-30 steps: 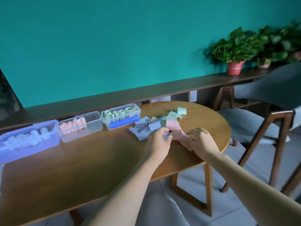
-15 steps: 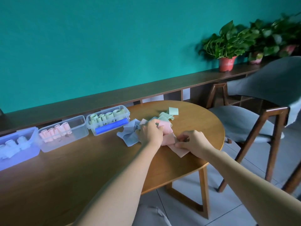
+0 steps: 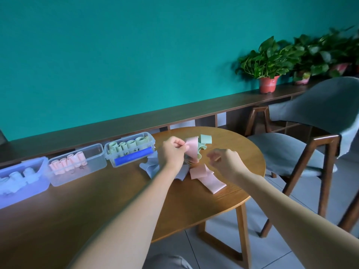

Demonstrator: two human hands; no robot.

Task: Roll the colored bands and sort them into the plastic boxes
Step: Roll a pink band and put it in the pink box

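My left hand (image 3: 172,152) pinches one end of a long pink band (image 3: 191,149) and holds it up above the pile. The band's other end lies flat on the round wooden table (image 3: 136,200). My right hand (image 3: 226,163) hovers just right of the pile with loosely curled fingers, and I see nothing in it. Grey-blue bands (image 3: 150,167) lie under my left wrist, and green bands (image 3: 206,138) lie behind the pile. Three plastic boxes stand in a row at the left: one with green rolls (image 3: 106,154), one with pink rolls (image 3: 95,164), and a blue one with pale rolls (image 3: 23,193).
A long wooden shelf (image 3: 194,113) runs along the teal wall behind the table, with potted plants (image 3: 269,61) on its right end. A grey chair with a wooden frame (image 3: 320,117) stands to the right of the table, over tiled floor.
My left hand has lifted one end of the pink band off the pile. My right hand has come up off the band's other end, which now lies free on the table.
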